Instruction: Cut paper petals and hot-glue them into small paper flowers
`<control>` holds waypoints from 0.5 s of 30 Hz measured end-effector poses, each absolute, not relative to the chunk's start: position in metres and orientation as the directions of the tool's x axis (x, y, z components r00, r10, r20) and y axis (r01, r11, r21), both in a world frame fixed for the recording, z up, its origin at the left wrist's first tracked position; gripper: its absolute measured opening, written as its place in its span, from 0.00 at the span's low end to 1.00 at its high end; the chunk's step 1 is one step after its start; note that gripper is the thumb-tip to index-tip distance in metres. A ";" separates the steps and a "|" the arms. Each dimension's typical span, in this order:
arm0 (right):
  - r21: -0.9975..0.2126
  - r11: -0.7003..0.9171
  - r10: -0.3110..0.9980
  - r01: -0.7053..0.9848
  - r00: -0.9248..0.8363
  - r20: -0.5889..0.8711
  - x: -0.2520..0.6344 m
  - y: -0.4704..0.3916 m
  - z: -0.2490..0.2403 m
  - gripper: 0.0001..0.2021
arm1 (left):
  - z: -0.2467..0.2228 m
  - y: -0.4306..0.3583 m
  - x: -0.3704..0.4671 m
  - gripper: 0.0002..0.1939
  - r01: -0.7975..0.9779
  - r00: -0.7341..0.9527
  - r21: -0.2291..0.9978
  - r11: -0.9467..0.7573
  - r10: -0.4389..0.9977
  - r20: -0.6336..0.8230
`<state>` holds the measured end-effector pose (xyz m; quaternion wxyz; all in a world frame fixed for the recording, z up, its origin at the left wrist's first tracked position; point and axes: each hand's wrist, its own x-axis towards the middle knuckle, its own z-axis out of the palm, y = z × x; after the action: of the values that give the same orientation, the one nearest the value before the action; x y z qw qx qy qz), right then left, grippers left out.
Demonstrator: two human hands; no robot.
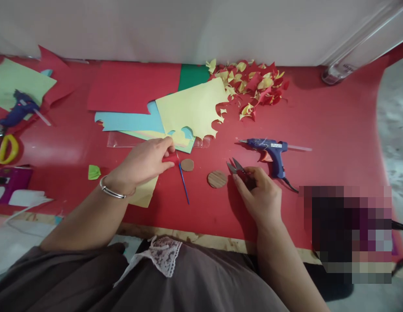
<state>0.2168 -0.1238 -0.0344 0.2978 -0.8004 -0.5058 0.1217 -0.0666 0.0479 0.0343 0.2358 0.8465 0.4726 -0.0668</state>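
My right hand (pixel 261 193) is closed around small dark scissors (pixel 235 166), their blades parted and pointing up and left. Just left of the blades lies a round brown corrugated cardboard disc (pixel 216 179). A smaller brown disc (pixel 187 165) rests farther left. My left hand (pixel 152 158) has curled fingers, with a bit of red between thumb and fingers that I cannot make out against the red table. Close to its fingertips lies a thin blue stick-like tool (pixel 184 184) with a pale narrow tip. Partly under my left wrist is a yellow paper piece (pixel 144 193).
Behind my hands lie cut yellow paper (pixel 191 106), red sheets (pixel 133 84), blue paper (pixel 130 121) and a heap of scraps (pixel 253 82). A blue glue gun (pixel 268 149) lies right, its cord trailing away. Another glue gun (pixel 21 108) and yellow-handled scissors (pixel 8 149) are left.
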 end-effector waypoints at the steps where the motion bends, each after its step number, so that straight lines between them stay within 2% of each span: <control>1: -0.569 -0.304 0.887 0.764 0.445 0.123 0.215 -0.124 -0.035 0.20 | 0.031 0.049 -0.068 0.10 0.823 0.547 0.379 -0.422 0.767 -0.335; 6: -0.399 -0.309 0.888 0.863 0.412 0.205 0.207 -0.126 -0.033 0.17 | 0.035 0.052 -0.062 0.02 0.778 0.545 0.518 -0.356 0.792 -0.274; 9: -0.317 -0.328 0.886 0.890 0.407 0.222 0.204 -0.127 -0.029 0.15 | 0.040 0.042 -0.046 0.07 0.613 0.566 0.742 -0.272 0.806 -0.172; 12: -0.270 -0.338 0.896 0.901 0.396 0.202 0.202 -0.128 -0.025 0.15 | 0.033 0.020 -0.021 0.14 0.299 0.622 0.954 -0.025 0.763 -0.175; 15: -0.224 -0.351 0.900 0.909 0.394 0.188 0.201 -0.129 -0.021 0.15 | 0.021 -0.002 0.002 0.19 0.075 0.678 0.950 0.303 0.683 -0.271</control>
<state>0.2007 -0.1289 -0.0208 0.1466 -0.8217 -0.5504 -0.0159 0.0022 -0.0022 0.0211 0.7306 0.5525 0.3428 0.2082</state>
